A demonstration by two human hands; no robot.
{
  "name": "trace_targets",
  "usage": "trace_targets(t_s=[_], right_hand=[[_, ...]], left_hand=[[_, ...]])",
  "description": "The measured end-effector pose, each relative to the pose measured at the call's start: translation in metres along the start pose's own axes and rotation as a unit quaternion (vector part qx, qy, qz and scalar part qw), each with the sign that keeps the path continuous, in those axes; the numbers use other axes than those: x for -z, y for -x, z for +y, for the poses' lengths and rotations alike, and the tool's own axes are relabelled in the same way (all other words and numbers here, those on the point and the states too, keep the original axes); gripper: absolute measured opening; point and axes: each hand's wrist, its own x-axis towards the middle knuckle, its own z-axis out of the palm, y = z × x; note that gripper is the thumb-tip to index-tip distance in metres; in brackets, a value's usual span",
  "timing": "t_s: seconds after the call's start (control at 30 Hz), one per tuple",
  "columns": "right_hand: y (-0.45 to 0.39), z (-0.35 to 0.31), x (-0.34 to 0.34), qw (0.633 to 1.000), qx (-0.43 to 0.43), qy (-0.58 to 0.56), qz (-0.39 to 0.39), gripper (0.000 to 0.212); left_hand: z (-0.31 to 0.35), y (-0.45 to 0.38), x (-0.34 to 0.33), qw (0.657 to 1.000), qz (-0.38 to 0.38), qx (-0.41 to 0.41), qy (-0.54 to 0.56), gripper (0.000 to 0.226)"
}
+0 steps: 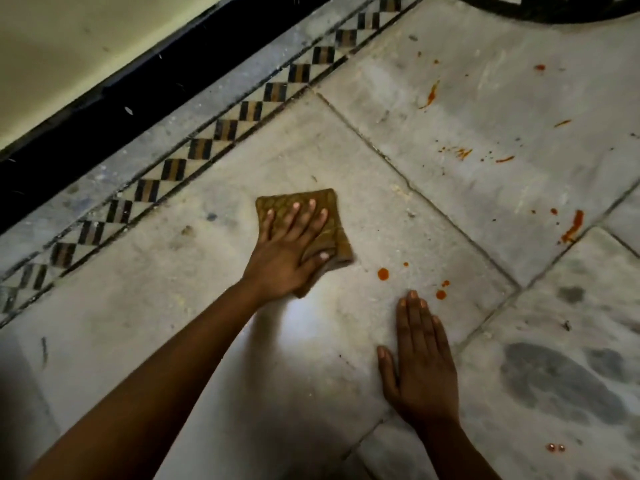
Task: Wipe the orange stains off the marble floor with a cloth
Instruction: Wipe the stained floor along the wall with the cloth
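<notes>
A folded brown cloth [334, 216] lies flat on the marble floor [194, 271] under my left hand [289, 252], whose fingers are spread on top while the thumb pinches the cloth's near edge. My right hand [420, 358] rests palm down on the same slab, fingers together, holding nothing. Small orange drops [383, 274] sit just right of the cloth, and two more orange drops [441, 294] lie beside my right fingertips. Further orange streaks [431, 95] and an orange smear [574, 225] mark the slab at the far right.
A checkered black-and-tan inlay strip [197, 148] runs diagonally along the far left, with a black skirting [104, 112] and a pale wall behind it. Dark grout lines [415, 188] divide the slabs. A dark curved border [554, 12] shows at the top right.
</notes>
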Motion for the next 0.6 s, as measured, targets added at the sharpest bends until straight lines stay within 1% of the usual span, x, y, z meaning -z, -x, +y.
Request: trace_targets(t_s=[0.1, 0.27, 0.33, 0.37, 0.4, 0.47, 0.53, 0.6], right_hand=[[-0.002, 0.0, 0.001, 1.0, -0.004, -0.007, -0.003, 0.069], [-0.001, 0.0, -0.003, 1.0, -0.002, -0.007, -0.003, 0.067], [-0.001, 0.002, -0.003, 1.0, 0.0, -0.008, 0.005, 0.065], [-0.001, 0.002, -0.004, 1.0, -0.001, -0.01, 0.008, 0.065], [-0.001, 0.001, -0.005, 1.0, 0.0, -0.013, 0.011, 0.065], [-0.001, 0.002, -0.005, 1.0, 0.004, -0.017, 0.017, 0.065], [-0.001, 0.003, -0.005, 1.0, 0.008, -0.01, 0.021, 0.068], [-0.001, 0.004, -0.006, 1.0, 0.011, -0.009, 0.018, 0.068]], left_hand=[[-0.014, -0.024, 0.008, 0.999, 0.008, 0.029, -0.016, 0.068], [-0.041, -0.145, 0.046, 0.988, 0.007, 0.154, 0.026, 0.063], [-0.042, -0.172, 0.056, 0.984, 0.005, 0.177, 0.03, 0.061], [-0.038, -0.174, 0.057, 0.984, 0.002, 0.176, 0.026, 0.061], [-0.033, -0.165, 0.054, 0.987, -0.003, 0.162, 0.022, 0.061], [-0.017, -0.13, 0.037, 0.995, -0.003, 0.099, 0.007, 0.065], [0.005, -0.072, 0.013, 0.999, 0.021, 0.034, -0.015, 0.072], [0.018, -0.022, -0.006, 0.998, 0.021, -0.037, -0.036, 0.072]])
